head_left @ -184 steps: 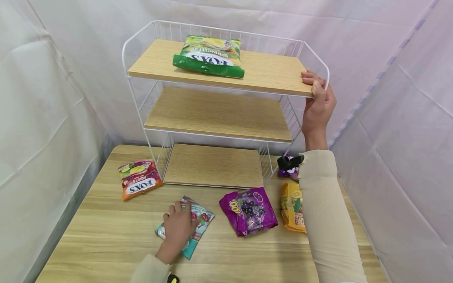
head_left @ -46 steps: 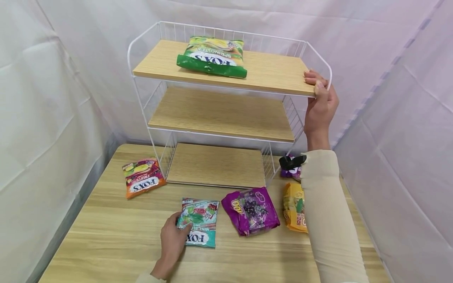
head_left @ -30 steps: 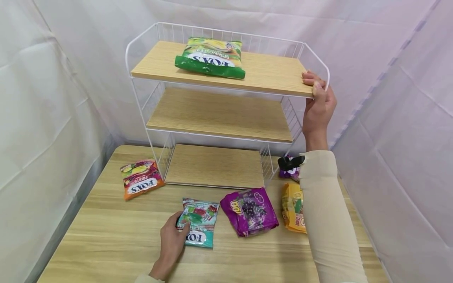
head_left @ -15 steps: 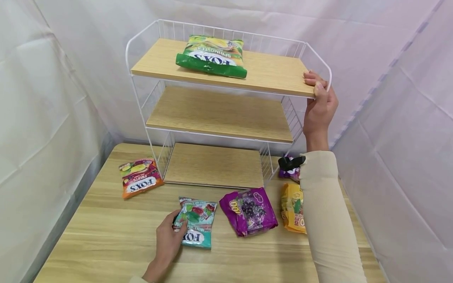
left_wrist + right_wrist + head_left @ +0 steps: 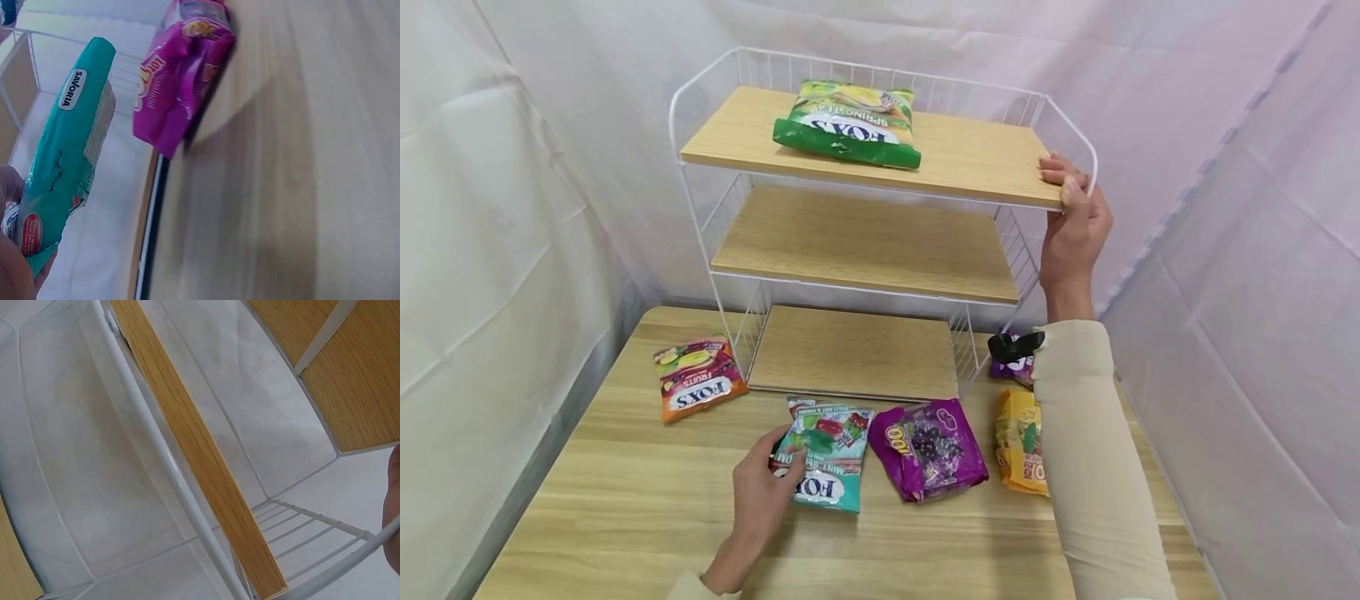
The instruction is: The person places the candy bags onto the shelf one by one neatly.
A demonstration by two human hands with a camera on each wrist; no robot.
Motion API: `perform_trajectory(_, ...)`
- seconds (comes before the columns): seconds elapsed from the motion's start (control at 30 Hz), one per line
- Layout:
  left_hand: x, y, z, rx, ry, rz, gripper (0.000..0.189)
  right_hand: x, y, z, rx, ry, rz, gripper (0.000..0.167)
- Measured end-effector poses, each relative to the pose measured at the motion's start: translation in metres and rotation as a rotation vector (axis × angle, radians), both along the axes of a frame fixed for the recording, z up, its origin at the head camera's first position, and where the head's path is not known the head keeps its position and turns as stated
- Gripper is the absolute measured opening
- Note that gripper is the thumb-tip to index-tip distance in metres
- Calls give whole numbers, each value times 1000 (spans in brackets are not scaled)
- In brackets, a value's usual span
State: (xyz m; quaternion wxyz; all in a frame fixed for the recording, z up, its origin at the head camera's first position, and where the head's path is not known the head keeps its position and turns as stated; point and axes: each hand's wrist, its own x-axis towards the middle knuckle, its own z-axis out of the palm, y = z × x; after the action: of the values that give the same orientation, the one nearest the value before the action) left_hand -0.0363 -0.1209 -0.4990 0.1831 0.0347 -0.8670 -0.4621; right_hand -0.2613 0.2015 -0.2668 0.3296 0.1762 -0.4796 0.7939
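My left hand (image 5: 762,492) holds a teal Fox's mint candy bag (image 5: 831,454) by its left side, thumb on top. In the left wrist view the teal bag (image 5: 65,150) stands on edge in the hand, raised off the table. My right hand (image 5: 1075,237) grips the right front corner of the top board (image 5: 977,158) of a white wire rack with three wooden shelves. A green Fox's Spring Tea bag (image 5: 850,125) lies on that top board. The right wrist view shows the rack's shelf edge (image 5: 194,444) and only a sliver of the hand (image 5: 392,506).
A purple grape candy bag (image 5: 936,450) lies just right of the teal one. An orange-red Fox's Fruits bag (image 5: 698,379) is by the rack's left foot. A yellow bag (image 5: 1021,442) and a small purple bag (image 5: 1015,367) are partly behind the right arm.
Earlier the left hand lay over the slanted teal bag; it then gripped the left side and turned the bag straighter. Now the bag has moved up and slightly right. The right hand keeps its grip.
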Motion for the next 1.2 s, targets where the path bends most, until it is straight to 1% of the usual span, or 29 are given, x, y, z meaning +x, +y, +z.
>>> perform_trajectory(0.13, -2, 1, 7, 9, 43, -4, 44, 1, 1, -3, 11, -4, -7, 25)
perform_trajectory(0.27, -3, 2, 20, 14, 102, -20, 44, 3, 3, -5, 20, -10, -21, 26)
perform_trajectory(0.43, -8, 6, 44, 42, 157, -56, 43, 5, 4, -6, 28, -5, -23, 26)
perform_trajectory(0.63, -14, 14, 74, 164, 210, -135, 41, 4, 4, -5, 18, 5, -16, 25)
perform_trajectory(0.77, -18, 20, 91, 218, 258, -170, 42, 3, 3, -4, 17, 6, -16, 25)
perform_trajectory(0.83, -20, 22, 98, 234, 280, -184, 42, 2, 3, -3, 15, 10, -14, 25)
perform_trajectory(1.07, -33, 31, 124, 250, 406, -221, 41, 0, 2, -2, 11, 23, -8, 25)
perform_trajectory(1.2, -41, 35, 139, 268, 460, -243, 41, 0, 1, -2, 24, 33, -10, 25)
